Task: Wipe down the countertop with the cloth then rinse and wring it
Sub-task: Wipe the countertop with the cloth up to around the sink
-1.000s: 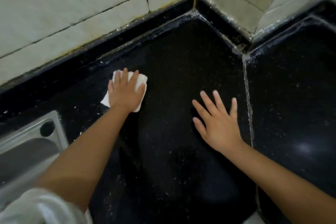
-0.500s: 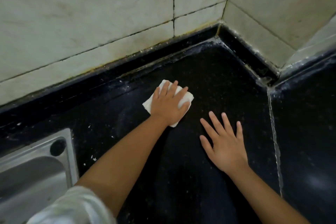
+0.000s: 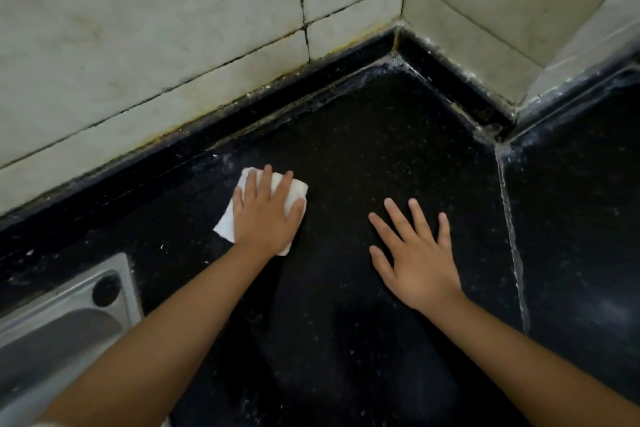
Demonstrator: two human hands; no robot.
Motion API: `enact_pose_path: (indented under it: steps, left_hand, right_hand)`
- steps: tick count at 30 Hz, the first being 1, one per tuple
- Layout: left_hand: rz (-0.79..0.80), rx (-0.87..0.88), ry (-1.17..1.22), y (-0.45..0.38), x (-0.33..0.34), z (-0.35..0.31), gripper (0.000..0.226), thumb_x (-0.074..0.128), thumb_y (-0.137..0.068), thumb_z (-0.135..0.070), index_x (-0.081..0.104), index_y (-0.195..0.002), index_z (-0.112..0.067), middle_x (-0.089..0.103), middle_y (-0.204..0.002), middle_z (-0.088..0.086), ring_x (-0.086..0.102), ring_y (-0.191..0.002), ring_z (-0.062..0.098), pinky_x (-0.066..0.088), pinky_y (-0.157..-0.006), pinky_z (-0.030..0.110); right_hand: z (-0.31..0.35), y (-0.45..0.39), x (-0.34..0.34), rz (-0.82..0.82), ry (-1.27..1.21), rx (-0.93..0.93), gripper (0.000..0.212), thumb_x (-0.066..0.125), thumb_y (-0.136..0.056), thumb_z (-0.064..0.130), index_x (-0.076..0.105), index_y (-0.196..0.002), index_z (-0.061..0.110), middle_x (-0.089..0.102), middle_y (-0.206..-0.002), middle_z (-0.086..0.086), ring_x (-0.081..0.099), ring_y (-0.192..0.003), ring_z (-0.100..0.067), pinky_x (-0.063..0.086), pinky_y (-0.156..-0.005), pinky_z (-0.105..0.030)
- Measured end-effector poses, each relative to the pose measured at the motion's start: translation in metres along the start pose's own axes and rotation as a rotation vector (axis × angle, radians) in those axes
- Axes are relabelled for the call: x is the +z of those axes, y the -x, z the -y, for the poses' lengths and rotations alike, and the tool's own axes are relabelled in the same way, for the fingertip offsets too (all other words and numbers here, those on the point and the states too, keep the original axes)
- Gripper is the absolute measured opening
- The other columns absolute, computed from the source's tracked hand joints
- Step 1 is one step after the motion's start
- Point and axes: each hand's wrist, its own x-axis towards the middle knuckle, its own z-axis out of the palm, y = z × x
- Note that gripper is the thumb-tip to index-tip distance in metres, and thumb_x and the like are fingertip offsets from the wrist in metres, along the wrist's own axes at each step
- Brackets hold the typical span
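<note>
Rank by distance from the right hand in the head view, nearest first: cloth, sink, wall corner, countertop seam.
From the right hand, flat on the countertop:
1. Seam, just to its right.
2. Cloth, to its left, under the left hand.
3. Wall corner, up and behind.
4. Sink, far left by the near edge.

A home kitchen: a speckled black stone table [image 3: 363, 156] meets stained pale wall tiles [image 3: 145, 45], with a stainless-steel sink [image 3: 65, 319] inset.
</note>
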Motion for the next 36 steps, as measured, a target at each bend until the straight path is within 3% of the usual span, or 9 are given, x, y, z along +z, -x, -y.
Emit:
enact_pose_path:
  steps: [2, 4, 9, 14, 16, 20, 24, 28, 36]
  left_hand:
    - [0.013, 0.059, 0.011, -0.012, 0.000, -0.027, 0.055, 0.026, -0.096, -0.046, 0.010, -0.146, -0.032, 0.000, -0.157, 0.002, -0.005, -0.144, 0.025, -0.001, -0.115, 0.044]
    - [0.020, 0.153, 0.010, -0.035, -0.004, -0.047, 0.055, 0.025, -0.096, -0.048, 0.010, -0.146, -0.033, 0.000, -0.157, 0.000, -0.005, -0.144, 0.024, -0.001, -0.115, 0.043]
    - [0.062, 0.325, -0.037, -0.085, -0.015, -0.048, 0.054, 0.024, -0.096, -0.050, 0.009, -0.146, -0.035, 0.000, -0.157, -0.002, -0.005, -0.144, 0.022, -0.001, -0.116, 0.040]
    - [0.036, 0.236, 0.008, -0.095, -0.019, -0.024, 0.054, 0.023, -0.096, -0.050, 0.010, -0.146, -0.034, 0.002, -0.157, -0.001, -0.002, -0.144, 0.023, 0.000, -0.116, 0.040]
    - [0.023, 0.164, 0.033, -0.083, -0.018, -0.011, 0.054, 0.023, -0.096, -0.050, 0.011, -0.146, -0.034, 0.003, -0.157, 0.000, -0.001, -0.144, 0.024, 0.001, -0.116, 0.041]
    - [-0.021, 0.022, 0.029, -0.032, -0.008, 0.026, 0.053, 0.025, -0.096, -0.049, 0.014, -0.146, -0.033, 0.006, -0.157, 0.000, 0.001, -0.144, 0.024, 0.003, -0.115, 0.041]
    - [-0.028, -0.205, 0.054, 0.022, -0.004, 0.070, 0.052, 0.025, -0.096, -0.046, 0.014, -0.146, -0.033, 0.005, -0.157, 0.000, 0.000, -0.144, 0.024, 0.003, -0.116, 0.041]
    - [-0.024, -0.346, 0.086, 0.066, 0.001, 0.075, 0.053, 0.025, -0.097, -0.044, 0.012, -0.146, -0.031, 0.002, -0.157, 0.002, -0.004, -0.144, 0.025, 0.000, -0.116, 0.042]
    - [0.075, -0.211, 0.076, 0.174, 0.036, -0.018, 0.064, 0.008, -0.088, -0.061, 0.002, -0.146, -0.035, -0.009, -0.157, 0.000, -0.013, -0.143, 0.024, -0.009, -0.115, 0.041]
  right_hand:
    - [0.002, 0.000, -0.001, -0.006, 0.056, 0.026, 0.051, 0.025, -0.088, 0.046, 0.059, -0.121, 0.027, 0.055, -0.133, -0.002, 0.039, -0.127, -0.027, 0.028, -0.097, -0.055]
    - [0.002, -0.001, 0.001, 0.029, 0.076, 0.069, 0.055, 0.013, -0.095, 0.044, 0.061, -0.117, 0.028, 0.059, -0.128, -0.001, 0.053, -0.119, -0.029, 0.036, -0.092, -0.057]
    - [0.001, -0.002, 0.003, -0.002, 0.110, 0.085, 0.067, 0.000, -0.095, 0.046, 0.060, -0.118, 0.028, 0.059, -0.128, 0.000, 0.055, -0.117, -0.030, 0.036, -0.090, -0.058]
    - [-0.001, -0.003, 0.003, 0.024, 0.101, 0.072, 0.067, 0.001, -0.095, 0.047, 0.060, -0.118, 0.028, 0.060, -0.127, -0.001, 0.056, -0.117, -0.030, 0.032, -0.092, -0.054]
    - [0.000, -0.003, -0.001, -0.013, 0.077, 0.044, 0.069, -0.003, -0.093, 0.050, 0.054, -0.126, 0.029, 0.051, -0.136, -0.001, 0.044, -0.127, -0.030, 0.026, -0.098, -0.054]
    - [0.000, 0.001, 0.000, 0.014, 0.009, -0.004, 0.083, -0.017, -0.068, 0.057, 0.005, -0.145, 0.036, -0.006, -0.156, 0.008, -0.013, -0.143, -0.021, -0.010, -0.112, -0.048]
    - [0.002, 0.003, -0.007, 0.038, 0.034, 0.016, 0.054, 0.011, -0.095, 0.051, 0.004, -0.146, 0.034, -0.008, -0.156, 0.006, -0.012, -0.143, -0.022, -0.008, -0.113, -0.050]
    - [0.004, 0.005, -0.008, 0.030, 0.015, 0.016, 0.053, 0.017, -0.097, 0.046, 0.005, -0.146, 0.033, -0.005, -0.157, 0.005, -0.011, -0.143, -0.023, -0.006, -0.113, -0.051]
    - [0.004, 0.008, -0.007, 0.021, -0.006, 0.017, 0.052, 0.017, -0.097, 0.044, 0.009, -0.146, 0.030, -0.002, -0.157, 0.002, -0.008, -0.144, -0.025, -0.006, -0.113, -0.053]
